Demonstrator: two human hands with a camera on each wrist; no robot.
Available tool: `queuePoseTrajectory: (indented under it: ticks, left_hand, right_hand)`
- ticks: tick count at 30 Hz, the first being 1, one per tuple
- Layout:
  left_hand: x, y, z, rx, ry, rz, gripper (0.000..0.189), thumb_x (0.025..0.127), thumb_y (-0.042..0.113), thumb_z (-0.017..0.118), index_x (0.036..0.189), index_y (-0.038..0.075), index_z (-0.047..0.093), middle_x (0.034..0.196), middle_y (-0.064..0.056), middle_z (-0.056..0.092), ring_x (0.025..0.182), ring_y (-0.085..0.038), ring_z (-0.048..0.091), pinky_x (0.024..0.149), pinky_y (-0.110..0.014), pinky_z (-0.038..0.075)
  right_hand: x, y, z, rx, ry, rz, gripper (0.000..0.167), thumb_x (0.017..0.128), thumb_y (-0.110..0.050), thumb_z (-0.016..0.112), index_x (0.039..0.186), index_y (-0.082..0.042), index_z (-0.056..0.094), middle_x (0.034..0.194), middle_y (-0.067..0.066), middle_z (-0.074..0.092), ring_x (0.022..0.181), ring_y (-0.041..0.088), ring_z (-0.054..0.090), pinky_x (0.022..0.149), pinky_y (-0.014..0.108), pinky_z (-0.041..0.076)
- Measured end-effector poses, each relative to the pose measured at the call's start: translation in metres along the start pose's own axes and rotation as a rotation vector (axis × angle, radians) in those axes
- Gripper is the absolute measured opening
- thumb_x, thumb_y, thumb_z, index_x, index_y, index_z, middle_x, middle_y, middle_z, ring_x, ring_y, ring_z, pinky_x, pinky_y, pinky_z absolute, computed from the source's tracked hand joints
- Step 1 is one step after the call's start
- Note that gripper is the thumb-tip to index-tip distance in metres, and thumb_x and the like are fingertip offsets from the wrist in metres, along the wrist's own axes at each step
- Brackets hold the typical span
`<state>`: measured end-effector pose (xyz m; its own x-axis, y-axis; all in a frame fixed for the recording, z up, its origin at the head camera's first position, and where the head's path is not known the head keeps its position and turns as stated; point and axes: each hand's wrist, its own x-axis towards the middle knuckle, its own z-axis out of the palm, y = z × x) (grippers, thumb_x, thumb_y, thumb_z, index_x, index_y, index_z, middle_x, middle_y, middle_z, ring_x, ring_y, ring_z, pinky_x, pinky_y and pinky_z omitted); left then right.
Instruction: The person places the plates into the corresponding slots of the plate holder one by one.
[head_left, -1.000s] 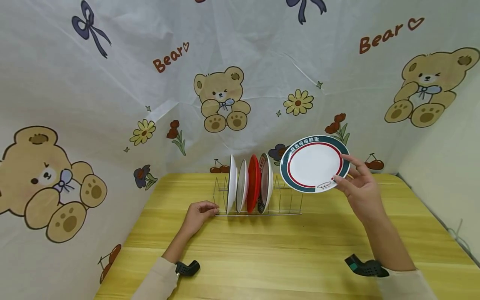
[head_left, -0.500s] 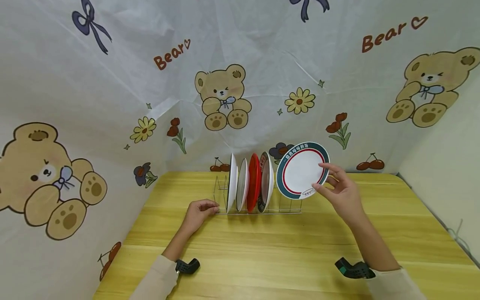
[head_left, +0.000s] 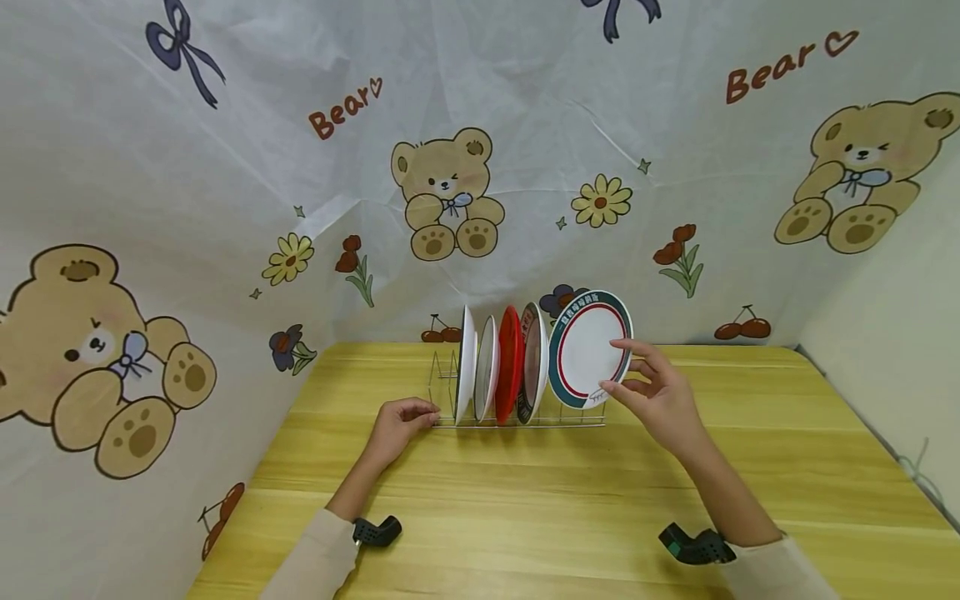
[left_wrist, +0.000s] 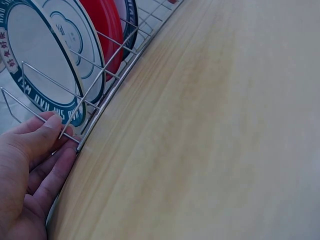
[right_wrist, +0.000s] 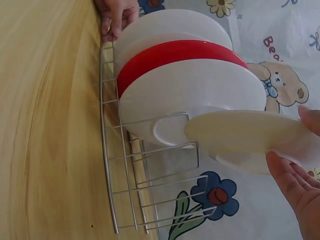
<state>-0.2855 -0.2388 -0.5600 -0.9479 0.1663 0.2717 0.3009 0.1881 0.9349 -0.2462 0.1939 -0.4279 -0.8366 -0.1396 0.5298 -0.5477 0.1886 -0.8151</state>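
Note:
My right hand (head_left: 660, 400) pinches the right rim of a white plate (head_left: 588, 350) with a dark green border and a red ring. The plate tilts over the right part of a wire dish rack (head_left: 577, 426), and in the right wrist view its edge overlaps the rack's upright wires. At the rack's left end, my left hand (head_left: 397, 429) grips the wire frame between thumb and fingers. Standing on edge in the rack are a white plate (head_left: 466, 367), a pale plate (head_left: 487, 368), a red plate (head_left: 509, 364) and a dark-bordered plate (head_left: 532, 363).
The rack stands towards the back of a wooden table (head_left: 487, 517). Behind it hangs a white cloth (head_left: 525, 108) printed with bears and flowers. A pale wall (head_left: 892, 350) borders the table on the right.
My right hand has carried the green-bordered plate left and slightly down, to over the rack's right part, turning it more upright. The left hand has stayed on the rack's end.

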Motion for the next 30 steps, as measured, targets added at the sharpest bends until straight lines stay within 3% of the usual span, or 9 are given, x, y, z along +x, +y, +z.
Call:
queuePoseTrajectory:
  ticks: [4,9,11,18,30]
  left_hand:
    - [-0.001,0.0,-0.001,-0.01,0.001,-0.014,0.008,0.09,0.006,0.076,0.098,0.004,0.078,0.098,-0.013,0.076,0.084,-0.021,0.074,0.074,-0.032,0.062]
    - [-0.001,0.001,-0.001,-0.016,0.001,-0.015,0.009,0.091,0.005,0.076,0.099,0.003,0.078,0.098,-0.014,0.076,0.084,-0.02,0.074,0.075,-0.032,0.062]
    - [-0.001,0.002,-0.002,-0.009,0.003,-0.004,0.009,0.091,0.005,0.076,0.099,0.002,0.078,0.097,-0.013,0.076,0.084,-0.02,0.074,0.075,-0.031,0.062]
    - [-0.001,0.004,0.0,-0.009,-0.007,0.02,0.013,0.091,0.005,0.076,0.101,-0.003,0.076,0.098,-0.018,0.075,0.084,-0.023,0.073,0.074,-0.031,0.062]
    - [0.0,0.004,0.002,0.012,0.013,0.016,0.01,0.09,0.006,0.076,0.098,0.001,0.078,0.095,-0.015,0.076,0.083,-0.024,0.073,0.072,-0.029,0.061]
  right_hand:
    - [-0.002,-0.008,0.009,-0.048,-0.013,-0.001,0.06,0.083,0.01,0.078,0.137,-0.003,0.057,0.133,0.015,0.055,0.099,0.021,0.065,0.083,0.019,0.057]
    - [-0.002,-0.033,0.02,-0.096,-0.047,0.022,0.055,0.083,0.01,0.078,0.134,0.003,0.057,0.128,0.023,0.055,0.101,0.04,0.063,0.084,0.021,0.057]
    - [-0.002,-0.03,0.022,-0.103,-0.056,0.025,0.056,0.083,0.009,0.078,0.135,0.003,0.057,0.127,0.025,0.055,0.102,0.044,0.063,0.084,0.021,0.057]
    - [-0.002,-0.005,0.023,-0.127,-0.055,0.029,0.063,0.082,0.006,0.081,0.139,-0.009,0.059,0.126,0.016,0.057,0.102,0.036,0.064,0.082,0.018,0.057]
    - [0.015,-0.004,0.024,-0.196,-0.164,0.018,0.059,0.086,-0.007,0.081,0.14,-0.013,0.059,0.121,0.015,0.06,0.094,0.027,0.066,0.079,0.028,0.06]
